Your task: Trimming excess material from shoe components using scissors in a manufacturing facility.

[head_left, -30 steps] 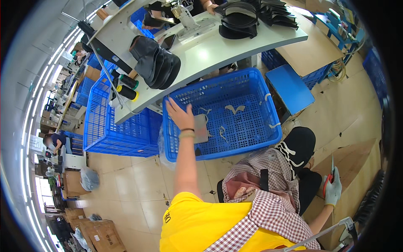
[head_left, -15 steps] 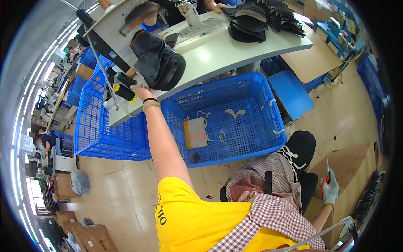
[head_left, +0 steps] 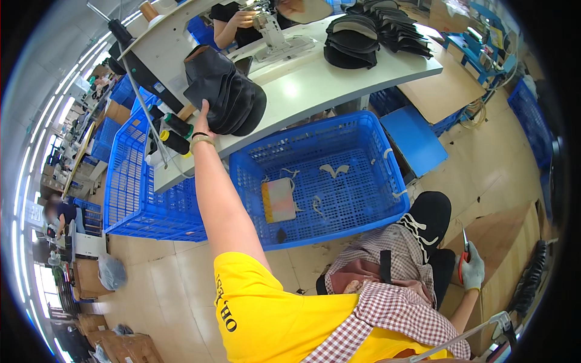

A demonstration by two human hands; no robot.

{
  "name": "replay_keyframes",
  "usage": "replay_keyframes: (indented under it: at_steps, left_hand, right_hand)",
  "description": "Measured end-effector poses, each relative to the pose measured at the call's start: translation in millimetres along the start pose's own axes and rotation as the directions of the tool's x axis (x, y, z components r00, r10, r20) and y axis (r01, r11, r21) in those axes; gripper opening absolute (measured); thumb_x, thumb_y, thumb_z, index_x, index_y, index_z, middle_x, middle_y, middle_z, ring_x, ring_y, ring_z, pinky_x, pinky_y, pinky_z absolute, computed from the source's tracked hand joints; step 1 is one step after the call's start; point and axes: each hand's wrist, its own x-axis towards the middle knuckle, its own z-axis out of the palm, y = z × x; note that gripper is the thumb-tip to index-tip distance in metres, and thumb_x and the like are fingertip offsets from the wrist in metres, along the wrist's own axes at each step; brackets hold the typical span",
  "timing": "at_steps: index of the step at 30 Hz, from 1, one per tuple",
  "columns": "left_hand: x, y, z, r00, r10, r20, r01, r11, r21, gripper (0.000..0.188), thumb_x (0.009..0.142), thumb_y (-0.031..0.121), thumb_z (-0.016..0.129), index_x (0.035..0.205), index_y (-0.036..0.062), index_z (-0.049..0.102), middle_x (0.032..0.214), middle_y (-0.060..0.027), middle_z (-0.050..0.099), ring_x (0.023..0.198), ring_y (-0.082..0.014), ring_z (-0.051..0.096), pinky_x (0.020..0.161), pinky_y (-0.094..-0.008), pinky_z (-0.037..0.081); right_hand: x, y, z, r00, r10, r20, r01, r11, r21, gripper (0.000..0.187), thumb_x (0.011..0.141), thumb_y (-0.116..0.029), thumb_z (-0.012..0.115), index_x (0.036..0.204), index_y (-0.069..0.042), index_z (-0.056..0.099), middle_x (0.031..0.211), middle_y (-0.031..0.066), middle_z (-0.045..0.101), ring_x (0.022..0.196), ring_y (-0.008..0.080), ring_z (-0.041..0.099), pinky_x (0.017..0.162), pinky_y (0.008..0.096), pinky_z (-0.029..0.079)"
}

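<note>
A stack of curved black leather pieces (head_left: 233,97) lies at the left part of the white sewing table, beside the front edge. My left hand (head_left: 203,124), bare and with bands at the wrist, is at the stack's near left edge. Its thumb rests up along the leather, and the other fingers go out of sight at the stack's edge. My right hand (head_left: 473,269), in a pale glove, is low at the right, closed around red-handled scissors (head_left: 463,257) with the blades pointing up.
Thread spools (head_left: 175,142) stand left of my left hand. Below the table are a blue basket (head_left: 315,239) with scraps and a second blue crate (head_left: 127,199). A co-worker's hand (head_left: 243,19) is at the sewing machine (head_left: 272,36). More black pieces (head_left: 351,45) lie farther right.
My left hand has moved from beside the spools up onto the leather stack's edge. Across the table, the co-worker's hand and a brown-and-dark piece have shifted. My right hand still holds the scissors.
</note>
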Motion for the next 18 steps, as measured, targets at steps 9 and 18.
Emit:
replay_keyframes:
  at_steps: [9, 18]
  left_hand:
    - [12.3, -24.0, 19.2, 0.993, -0.075, -0.090, 0.058, 0.982, -0.182, 0.075, 0.060, 0.043, 0.087, 0.122, 0.0171, 0.055, 0.120, -0.0055, 0.060, 0.109, -0.0258, 0.053, 0.093, -0.0431, 0.039]
    - [6.1, -35.3, 69.7, 0.890, 0.454, -0.040, -0.442, 0.840, -0.315, 0.063, 0.068, 0.018, 0.084, 0.116, -0.0115, 0.055, 0.115, -0.0163, 0.062, 0.099, -0.0248, 0.061, 0.090, -0.0319, 0.048]
  right_hand:
    - [2.7, -2.0, 4.6, 1.000, 0.010, -0.021, -0.011, 0.999, -0.034, 0.062, 0.071, -0.029, 0.069, 0.127, -0.009, 0.055, 0.097, 0.0212, 0.065, 0.090, 0.0354, 0.064, 0.079, 0.0391, 0.050]
    - [-16.2, -23.4, -17.3, 0.998, 0.031, -0.048, -0.033, 0.999, -0.037, 0.063, 0.071, -0.026, 0.072, 0.128, -0.008, 0.054, 0.103, 0.0201, 0.065, 0.094, 0.0311, 0.065, 0.083, 0.0356, 0.049]
